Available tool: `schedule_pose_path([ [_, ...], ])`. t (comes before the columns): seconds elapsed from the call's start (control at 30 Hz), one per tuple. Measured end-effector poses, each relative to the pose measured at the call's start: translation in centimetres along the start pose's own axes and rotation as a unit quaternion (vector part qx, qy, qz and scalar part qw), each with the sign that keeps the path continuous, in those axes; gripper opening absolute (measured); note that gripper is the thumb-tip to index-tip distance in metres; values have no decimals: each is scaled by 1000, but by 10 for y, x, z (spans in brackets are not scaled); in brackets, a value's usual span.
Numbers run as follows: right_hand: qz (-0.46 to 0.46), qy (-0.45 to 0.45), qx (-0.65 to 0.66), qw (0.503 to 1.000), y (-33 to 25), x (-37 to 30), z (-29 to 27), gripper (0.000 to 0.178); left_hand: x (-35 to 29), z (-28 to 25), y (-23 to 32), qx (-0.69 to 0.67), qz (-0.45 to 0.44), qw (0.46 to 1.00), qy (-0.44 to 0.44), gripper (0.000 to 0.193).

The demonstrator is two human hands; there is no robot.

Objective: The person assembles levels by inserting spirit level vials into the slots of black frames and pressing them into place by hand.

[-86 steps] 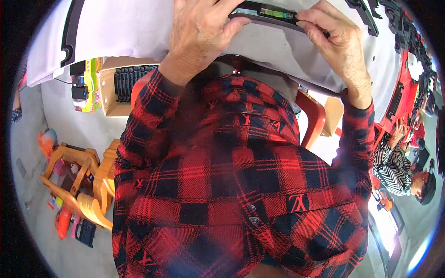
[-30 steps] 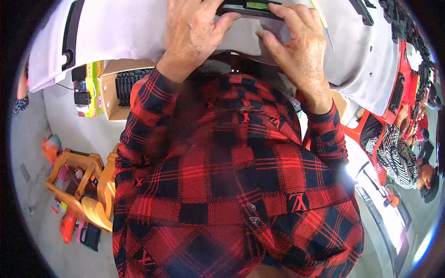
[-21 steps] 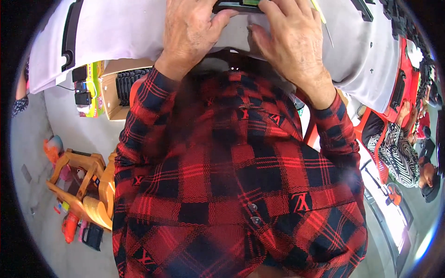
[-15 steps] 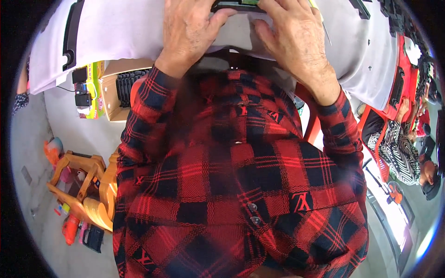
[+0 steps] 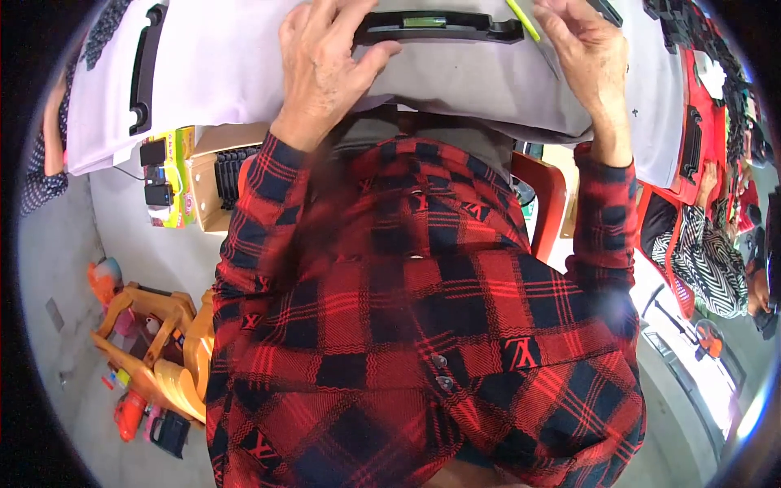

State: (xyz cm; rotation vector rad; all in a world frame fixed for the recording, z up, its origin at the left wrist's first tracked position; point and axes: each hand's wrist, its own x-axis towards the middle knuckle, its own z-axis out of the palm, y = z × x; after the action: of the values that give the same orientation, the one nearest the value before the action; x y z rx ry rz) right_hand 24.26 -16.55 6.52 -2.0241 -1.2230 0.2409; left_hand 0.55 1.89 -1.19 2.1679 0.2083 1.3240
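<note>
A black plastic bar (image 5: 464, 26) with a small clear greenish window in its middle lies crosswise on the pale cloth-covered table (image 5: 480, 77). My left hand (image 5: 324, 69) is at its left end, thumb and fingers spread apart around that end; whether they touch it I cannot tell. To the right, my right hand (image 5: 592, 61) is lifted away from the bar, thumb and forefinger brought together near the top edge. Anything between those fingertips is too small to make out. A thin tool with a yellow-green handle (image 5: 521, 16) lies between the bar and my right hand.
Another black bar (image 5: 145, 73) lies at the table's left, and black pieces (image 5: 671, 24) are heaped at the far right. Below the table's left edge stands a cardboard box (image 5: 213, 199) of black parts. A wooden chair (image 5: 154, 358) is lower left; a person's patterned clothing (image 5: 708, 260) shows at right.
My right hand has left the bar and moved right, past the yellow-green tool. My left hand has stayed by the bar's left end. More of the bar now shows.
</note>
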Motion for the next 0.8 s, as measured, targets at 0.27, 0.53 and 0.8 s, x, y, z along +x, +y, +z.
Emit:
schedule_pose_path([
  [0.27,-33,-27,-70,997,50,1,13,16,14,18,0,-129,52,990,32,50],
  [0.53,49,-37,-107,992,60,17,4,16,31,10,35,7,39,998,-42,42],
  [0.8,186,-7,371,910,-4,-5,15,17,24,14,17,165,-15,963,-214,26],
])
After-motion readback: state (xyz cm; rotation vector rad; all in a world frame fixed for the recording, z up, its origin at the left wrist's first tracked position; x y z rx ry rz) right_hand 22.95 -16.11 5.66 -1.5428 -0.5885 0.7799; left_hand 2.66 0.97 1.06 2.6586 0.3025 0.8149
